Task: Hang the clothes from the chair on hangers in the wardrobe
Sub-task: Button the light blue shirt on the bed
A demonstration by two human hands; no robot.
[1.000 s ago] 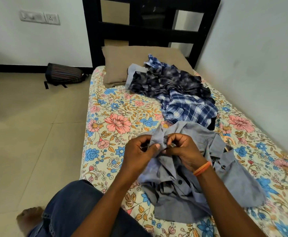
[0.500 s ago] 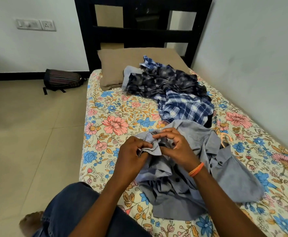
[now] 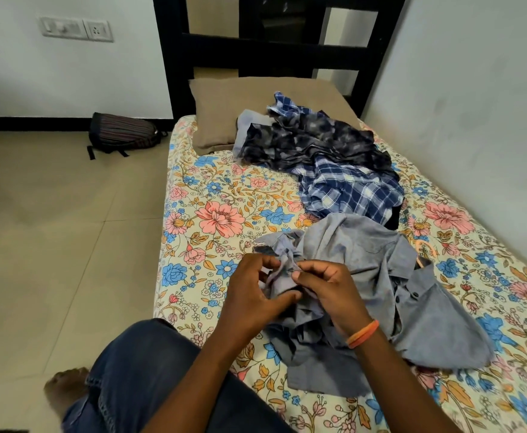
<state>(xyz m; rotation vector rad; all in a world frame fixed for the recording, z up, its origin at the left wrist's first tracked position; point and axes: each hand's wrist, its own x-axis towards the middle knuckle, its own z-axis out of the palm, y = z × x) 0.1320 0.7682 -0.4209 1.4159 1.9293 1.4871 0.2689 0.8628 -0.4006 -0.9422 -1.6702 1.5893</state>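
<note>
A crumpled grey button shirt lies on the floral bedsheet in front of me. My left hand and my right hand both pinch a bunched fold of this shirt, close together over its left part. Behind it lie a blue-and-white checked shirt and a dark mottled shirt, piled toward the pillow. An orange band sits on my right wrist. No hanger, chair or wardrobe is in view.
A tan pillow leans at the black headboard. The white wall runs along the bed's right side. A dark striped bag lies on the tiled floor at left. My knee in jeans is at the bed's near edge.
My hands have dropped a little lower and nearer with the grey shirt's fold, and my fingers have shifted along the fabric. The view has tilted slightly.
</note>
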